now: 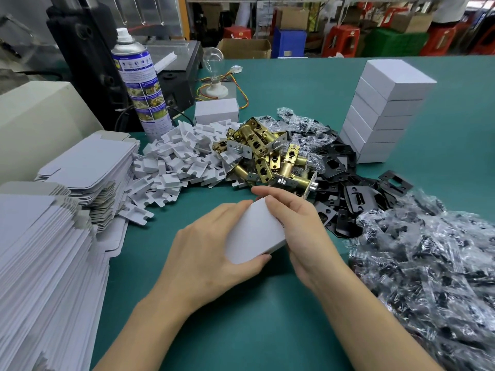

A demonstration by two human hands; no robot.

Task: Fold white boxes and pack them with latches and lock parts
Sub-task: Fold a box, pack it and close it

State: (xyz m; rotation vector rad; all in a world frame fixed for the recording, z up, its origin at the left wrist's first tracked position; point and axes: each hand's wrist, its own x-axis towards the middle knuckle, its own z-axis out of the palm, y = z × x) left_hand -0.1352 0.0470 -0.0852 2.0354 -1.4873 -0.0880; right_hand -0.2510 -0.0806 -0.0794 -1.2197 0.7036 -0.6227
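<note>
A small closed white box point(254, 231) is held over the green table between both hands. My left hand point(211, 253) grips its left side, thumb under its near edge. My right hand point(294, 223) grips its right side, fingers curled over the far end. Just beyond lies a pile of brass latches point(265, 153). Black strike plates point(345, 183) spread to the right of them. White paper inserts point(176, 162) heap to the left. Clear bags of black screws point(428, 277) fill the right side. Flat unfolded box blanks point(40, 263) are stacked at the left.
A stack of several finished white boxes point(380, 113) stands at the back right, and one single box point(217, 111) sits behind the inserts. A spray can point(142, 84), a black machine point(88, 57) and a light bulb on a base point(214, 73) stand at the back left.
</note>
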